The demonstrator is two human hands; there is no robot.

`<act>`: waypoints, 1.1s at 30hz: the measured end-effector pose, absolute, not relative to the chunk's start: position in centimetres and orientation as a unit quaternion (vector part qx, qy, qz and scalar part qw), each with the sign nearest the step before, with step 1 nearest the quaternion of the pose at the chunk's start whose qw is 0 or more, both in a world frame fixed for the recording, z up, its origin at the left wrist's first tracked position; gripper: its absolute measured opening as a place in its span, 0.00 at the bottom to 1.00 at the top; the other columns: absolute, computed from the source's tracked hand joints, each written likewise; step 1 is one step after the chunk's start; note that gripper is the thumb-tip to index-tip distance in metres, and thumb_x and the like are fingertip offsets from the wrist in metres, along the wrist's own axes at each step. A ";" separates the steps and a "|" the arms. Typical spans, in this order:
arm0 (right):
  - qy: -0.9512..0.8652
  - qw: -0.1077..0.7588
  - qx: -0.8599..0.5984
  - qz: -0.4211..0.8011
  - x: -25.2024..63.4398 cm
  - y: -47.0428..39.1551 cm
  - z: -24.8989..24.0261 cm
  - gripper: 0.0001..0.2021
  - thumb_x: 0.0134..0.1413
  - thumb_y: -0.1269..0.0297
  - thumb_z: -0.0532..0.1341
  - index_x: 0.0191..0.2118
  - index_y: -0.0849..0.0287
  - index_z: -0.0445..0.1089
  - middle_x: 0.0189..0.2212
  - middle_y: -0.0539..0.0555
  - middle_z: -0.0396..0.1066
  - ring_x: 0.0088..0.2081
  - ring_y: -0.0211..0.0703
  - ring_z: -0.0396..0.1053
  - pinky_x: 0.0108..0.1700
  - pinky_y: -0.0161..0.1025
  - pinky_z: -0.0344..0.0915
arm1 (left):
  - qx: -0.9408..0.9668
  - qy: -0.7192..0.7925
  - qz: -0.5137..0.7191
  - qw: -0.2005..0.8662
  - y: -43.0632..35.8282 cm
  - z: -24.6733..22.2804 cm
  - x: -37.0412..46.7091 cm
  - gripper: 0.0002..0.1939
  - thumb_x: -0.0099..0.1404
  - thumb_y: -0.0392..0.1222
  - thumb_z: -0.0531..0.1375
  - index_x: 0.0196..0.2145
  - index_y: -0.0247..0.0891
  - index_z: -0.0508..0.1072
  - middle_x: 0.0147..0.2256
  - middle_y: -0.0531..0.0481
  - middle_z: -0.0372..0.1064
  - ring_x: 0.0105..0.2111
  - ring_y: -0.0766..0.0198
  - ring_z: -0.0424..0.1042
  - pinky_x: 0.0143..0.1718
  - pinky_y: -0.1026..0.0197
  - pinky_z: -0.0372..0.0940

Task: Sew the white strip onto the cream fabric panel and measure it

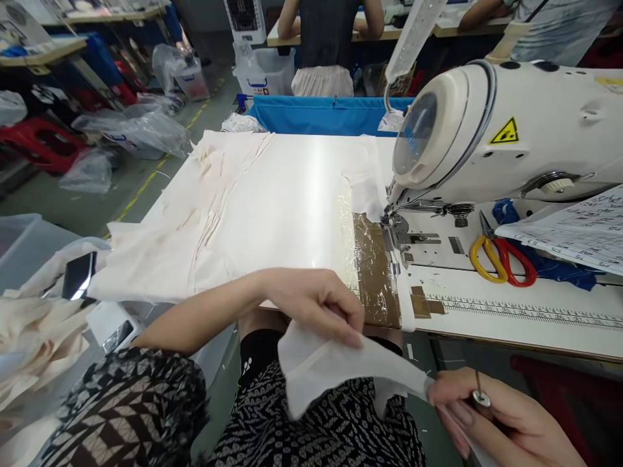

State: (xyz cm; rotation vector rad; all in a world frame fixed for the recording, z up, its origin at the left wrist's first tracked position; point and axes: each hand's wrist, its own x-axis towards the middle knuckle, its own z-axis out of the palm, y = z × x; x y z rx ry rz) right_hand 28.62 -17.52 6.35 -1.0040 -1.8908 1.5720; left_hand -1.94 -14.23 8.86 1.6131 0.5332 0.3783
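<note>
A thin white fabric piece (pixel 331 370) is stretched between my two hands above my lap. My left hand (pixel 316 305) is closed on its upper edge, in front of the table's near edge. Lower right, my right hand (pixel 491 408) pinches the fabric's narrow end. A small tool (pixel 481 397) with a thin spike, a metal collar and a brown handle is also tucked in that hand; the handle is mostly hidden. Ahead, another white fabric piece (pixel 365 188) lies by the needle area of the sewing machine (pixel 452 130).
Stacked pale fabric pieces (pixel 170 220) cover the table's left side. Scissors (pixel 501 259) with yellow and red handles lie right of the needle plate, near a written sheet (pixel 574 227). A phone (pixel 78 275) rests at far left. A person (pixel 331 39) sits beyond the blue cloth (pixel 321 113).
</note>
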 end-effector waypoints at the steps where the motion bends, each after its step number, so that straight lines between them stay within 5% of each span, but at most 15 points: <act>1: -0.686 0.241 -0.385 0.569 28.8 -17.5 6.2 0.12 0.66 0.53 0.58 0.36 0.51 0.77 0.17 0.48 0.66 0.18 0.37 0.66 0.23 0.30 0.65 | 0.714 0.248 0.157 0.636 -13.5 8.8 -2.6 0.05 0.65 0.40 0.61 0.33 0.38 0.77 0.32 0.51 0.75 0.32 0.69 0.71 0.30 0.67 0.66; 13: -0.710 0.177 -0.473 0.491 32.6 -17.9 2.5 0.13 0.68 0.55 0.55 0.46 0.54 0.73 0.24 0.49 0.68 0.27 0.40 0.69 0.30 0.31 0.68 | 0.826 0.298 0.018 0.478 -5.0 6.6 -2.7 0.08 0.62 0.44 0.60 0.31 0.37 0.67 0.30 0.51 0.67 0.28 0.68 0.62 0.29 0.64 0.57; 18: -0.701 0.187 -0.494 0.479 31.9 -17.6 2.7 0.15 0.67 0.52 0.55 0.45 0.56 0.73 0.24 0.51 0.67 0.28 0.42 0.69 0.29 0.33 0.67 | 0.807 0.346 0.083 0.471 -5.5 6.4 -3.7 0.09 0.63 0.43 0.59 0.31 0.39 0.62 0.29 0.53 0.62 0.27 0.69 0.59 0.28 0.64 0.56; 23: -0.711 0.180 -0.474 0.487 30.2 -16.7 3.1 0.16 0.67 0.52 0.55 0.45 0.57 0.74 0.22 0.51 0.68 0.26 0.42 0.69 0.28 0.33 0.66 | 0.785 0.368 0.116 0.485 -6.6 7.7 -4.9 0.10 0.62 0.44 0.59 0.30 0.40 0.60 0.31 0.51 0.67 0.30 0.68 0.64 0.31 0.64 0.60; 26: -0.718 0.190 -0.468 0.479 29.5 -16.5 3.2 0.17 0.66 0.51 0.54 0.44 0.57 0.75 0.22 0.51 0.68 0.25 0.41 0.69 0.26 0.33 0.65 | 0.805 0.446 0.104 0.378 -6.0 7.3 -4.8 0.01 0.61 0.37 0.54 0.32 0.39 0.63 0.34 0.48 0.70 0.32 0.65 0.67 0.31 0.63 0.61; 30: -0.703 0.179 -0.488 0.486 29.5 -16.8 2.8 0.16 0.67 0.52 0.54 0.46 0.56 0.74 0.23 0.50 0.69 0.21 0.38 0.64 0.23 0.32 0.62 | 0.801 0.574 0.140 0.092 -5.3 5.5 -3.8 0.15 0.59 0.27 0.49 0.41 0.36 0.68 0.43 0.41 0.71 0.42 0.57 0.69 0.39 0.56 0.65; 33: -0.695 0.182 -0.488 0.495 29.4 -16.9 2.5 0.16 0.67 0.54 0.54 0.49 0.56 0.73 0.24 0.49 0.69 0.18 0.35 0.57 0.19 0.31 0.56 | 0.818 0.537 0.196 -0.057 -6.6 3.8 -2.5 0.17 0.64 0.27 0.47 0.46 0.36 0.69 0.49 0.40 0.69 0.50 0.54 0.66 0.47 0.52 0.65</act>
